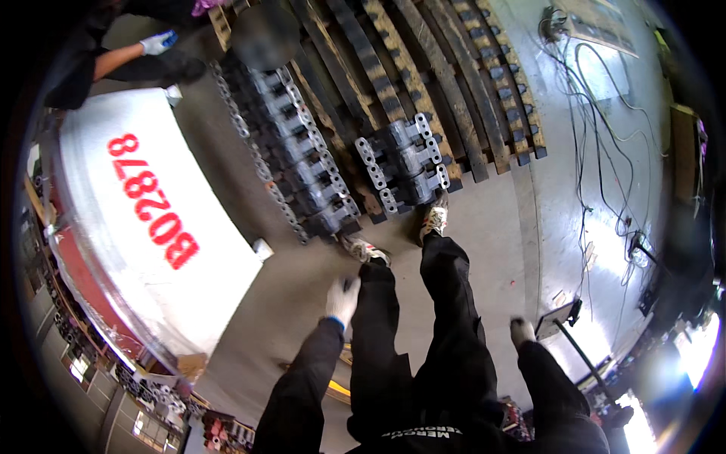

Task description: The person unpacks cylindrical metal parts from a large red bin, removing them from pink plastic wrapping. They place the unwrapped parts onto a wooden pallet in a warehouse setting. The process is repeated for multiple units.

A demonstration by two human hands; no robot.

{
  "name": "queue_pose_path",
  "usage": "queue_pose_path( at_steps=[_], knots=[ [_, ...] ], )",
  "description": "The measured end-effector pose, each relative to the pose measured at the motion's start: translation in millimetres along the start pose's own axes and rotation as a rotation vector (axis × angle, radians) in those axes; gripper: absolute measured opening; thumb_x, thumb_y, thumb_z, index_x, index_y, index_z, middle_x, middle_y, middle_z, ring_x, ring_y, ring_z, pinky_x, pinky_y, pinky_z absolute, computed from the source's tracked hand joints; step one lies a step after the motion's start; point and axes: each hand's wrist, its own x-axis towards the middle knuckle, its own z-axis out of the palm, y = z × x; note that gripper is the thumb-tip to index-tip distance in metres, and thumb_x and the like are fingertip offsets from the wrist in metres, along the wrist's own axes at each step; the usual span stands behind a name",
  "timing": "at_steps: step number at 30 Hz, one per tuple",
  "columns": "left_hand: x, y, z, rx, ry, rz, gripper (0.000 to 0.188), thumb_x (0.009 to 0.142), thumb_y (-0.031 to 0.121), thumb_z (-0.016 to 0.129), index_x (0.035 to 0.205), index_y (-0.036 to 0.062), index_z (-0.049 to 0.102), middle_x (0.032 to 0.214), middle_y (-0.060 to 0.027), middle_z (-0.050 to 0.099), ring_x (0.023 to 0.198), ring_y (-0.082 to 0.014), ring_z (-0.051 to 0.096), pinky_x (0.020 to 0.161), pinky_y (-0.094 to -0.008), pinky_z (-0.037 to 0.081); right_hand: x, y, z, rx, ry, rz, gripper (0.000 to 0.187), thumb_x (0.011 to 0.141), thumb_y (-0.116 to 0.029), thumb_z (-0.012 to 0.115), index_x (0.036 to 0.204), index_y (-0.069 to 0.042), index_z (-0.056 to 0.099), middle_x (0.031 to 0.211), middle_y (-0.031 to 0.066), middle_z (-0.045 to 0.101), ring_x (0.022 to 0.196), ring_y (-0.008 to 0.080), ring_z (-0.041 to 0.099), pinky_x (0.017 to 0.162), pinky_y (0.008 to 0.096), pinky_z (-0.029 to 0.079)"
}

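My left hand (342, 300), in a pale glove with dark at the fingers, hangs beside my left knee. It is blurred and no object shows in it. My right hand (520, 331), gloved too, is out to the right near a dark flat panel on a pole (560, 318); its fingers are hard to make out. Ahead of my shoes, a short section of dark steel track chain (404, 163) with holed silver link plates lies on dark wooden slats (454, 91). Left of it lies a longer track chain (299, 151) of the same kind.
A big white-topped block (159, 219) with red markings stands at left. Another person's gloved hand (159, 43) shows at the upper left. Loose cables (597, 113) trail over the grey floor (499, 242) at right. A dark round shape (265, 36) covers part of the long chain's far end.
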Motion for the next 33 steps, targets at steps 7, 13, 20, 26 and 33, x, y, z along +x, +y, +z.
queue_pose_path(
  at_steps=[7,13,20,26,33],
  knots=[
    [-175,-163,-89,0.021,0.067,-0.211,0.051,0.089,0.038,0.067,0.116,-0.0056,0.065,0.112,-0.0261,0.068,0.111,-0.0375,0.064,0.094,-0.0425,0.049,-238,81,49,-0.628,-0.749,0.02,0.026,0.092,-0.018,0.055,0.107,-0.016,0.076,0.12,0.0098,0.07,0.114,0.0281,0.065,0.092,0.0411,0.054],
    [-310,-209,-117,-0.635,0.155,-0.381,0.026,0.096,0.022,0.064,0.115,0.0042,0.062,0.096,-0.0067,0.067,0.083,-0.0166,0.066,0.073,-0.031,0.055,-219,65,72,-0.598,-0.457,-0.13,0.028,0.092,-0.019,0.055,0.113,-0.013,0.073,0.124,0.0109,0.068,0.115,0.0283,0.064,0.094,0.0393,0.053],
    [-381,-237,-101,-1.038,0.041,-0.171,0.028,0.095,0.024,0.065,0.116,0.0047,0.062,0.096,-0.0051,0.068,0.082,-0.0142,0.065,0.07,-0.0267,0.053,-41,65,111,-0.101,0.04,-0.142,0.025,0.096,-0.019,0.049,0.105,-0.012,0.071,0.109,0.0101,0.072,0.106,0.0263,0.067,0.088,0.0348,0.053],
    [-424,-275,-78,-0.95,0.215,-0.156,0.015,0.095,0.018,0.063,0.104,0.006,0.065,0.08,-0.0015,0.062,0.066,-0.0132,0.059,0.06,-0.0269,0.05,-68,-46,12,0.622,0.226,-0.077,0.023,0.092,-0.013,0.053,0.101,-0.002,0.072,0.092,0.0138,0.074,0.087,0.0296,0.07,0.079,0.0379,0.054],
    [-419,-270,-56,-0.994,0.281,-0.102,0.017,0.093,0.014,0.063,0.107,0.0049,0.065,0.084,-0.0056,0.066,0.068,-0.0167,0.062,0.06,-0.0289,0.051,10,21,87,0.879,0.353,-0.057,0.024,0.092,-0.016,0.05,0.095,-0.001,0.069,0.083,0.0132,0.071,0.076,0.0222,0.066,0.073,0.0371,0.052]
  ],
)
